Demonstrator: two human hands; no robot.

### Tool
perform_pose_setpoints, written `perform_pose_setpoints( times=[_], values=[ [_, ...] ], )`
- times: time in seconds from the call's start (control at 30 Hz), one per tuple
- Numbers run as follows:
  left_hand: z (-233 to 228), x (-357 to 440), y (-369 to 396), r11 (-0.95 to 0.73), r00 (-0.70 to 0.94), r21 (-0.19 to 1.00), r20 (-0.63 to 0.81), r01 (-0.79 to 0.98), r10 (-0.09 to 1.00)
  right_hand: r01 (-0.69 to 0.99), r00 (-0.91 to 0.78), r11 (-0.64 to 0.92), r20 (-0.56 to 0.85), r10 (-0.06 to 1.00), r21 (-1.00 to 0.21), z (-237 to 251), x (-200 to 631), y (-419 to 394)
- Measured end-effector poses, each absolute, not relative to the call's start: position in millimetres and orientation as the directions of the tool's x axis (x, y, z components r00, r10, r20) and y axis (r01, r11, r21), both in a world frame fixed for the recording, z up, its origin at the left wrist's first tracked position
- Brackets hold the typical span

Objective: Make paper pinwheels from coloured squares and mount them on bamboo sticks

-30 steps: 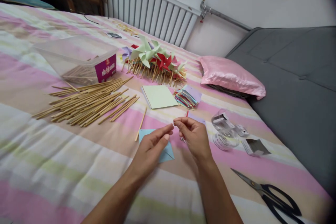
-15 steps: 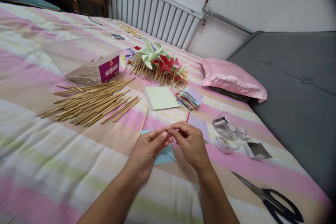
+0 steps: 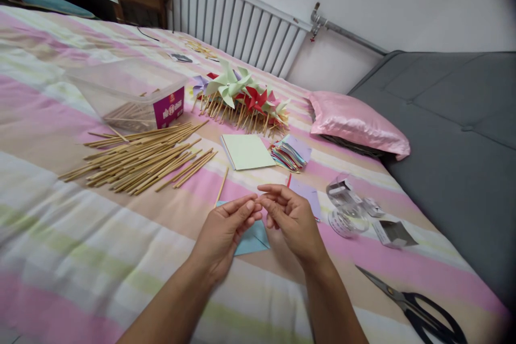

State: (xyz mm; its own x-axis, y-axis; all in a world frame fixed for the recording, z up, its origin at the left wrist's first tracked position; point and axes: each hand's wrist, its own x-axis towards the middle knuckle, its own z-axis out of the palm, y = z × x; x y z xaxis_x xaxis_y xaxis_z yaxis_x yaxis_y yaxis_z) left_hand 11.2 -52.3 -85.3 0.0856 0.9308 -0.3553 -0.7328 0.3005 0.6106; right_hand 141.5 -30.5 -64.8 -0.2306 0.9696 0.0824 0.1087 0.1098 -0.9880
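My left hand [image 3: 223,228] and my right hand [image 3: 293,220] meet at the fingertips above a blue paper square [image 3: 253,242] with cut lines. Thumb and forefinger of the left hand are pinched together; whatever lies between them is too small or too hidden to name. The right thumb touches the left fingertips, while the right forefinger is lifted and stretched out. One wooden stick [image 3: 221,184] lies just beyond the blue paper. Right of my hands are a purple paper sheet [image 3: 307,193] and a red pen [image 3: 289,179], both partly covered.
Many sticks [image 3: 141,161] lie loose on the striped bedspread beside a clear plastic box [image 3: 129,83]. Behind stand paper pinwheels [image 3: 242,94], a pale green paper stack [image 3: 248,151] and small coloured papers [image 3: 288,155]. Rightward are a clear round container [image 3: 349,220] and black scissors [image 3: 415,303].
My right forefinger has lifted away from the left fingertips and straightened. Both hands otherwise stay in the same place over the blue paper.
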Motion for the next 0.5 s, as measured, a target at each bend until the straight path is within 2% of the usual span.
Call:
perform_pose_setpoints(
  times=[0.13, 0.2, 0.37, 0.5],
  values=[
    [-84.0, 9.3, -50.7, 0.300, 0.063, 0.504, -0.434, -0.810, 0.899, 0.301, -0.129, 0.185, 0.152, 0.980, -0.935, -63.7, 141.9, -33.0],
    [-83.3, 8.5, -50.3, 0.292, 0.049, 0.479, -0.456, -0.828, 0.888, 0.375, -0.136, 0.254, 0.218, 0.966, -0.892, -63.0, 141.8, -34.3],
    [-84.3, 8.6, -49.3, 0.279, 0.055, 0.459, -0.443, -0.843, 0.895, 0.415, -0.251, 0.422, 0.344, 0.905, -0.806, -59.9, 138.7, -36.5],
    [-85.4, 9.3, -48.6, 0.261, 0.054, 0.463, -0.414, -0.847, 0.909, 0.431, -0.303, 0.492, 0.392, 0.868, -0.756, -57.8, 135.8, -37.9]
  ],
)
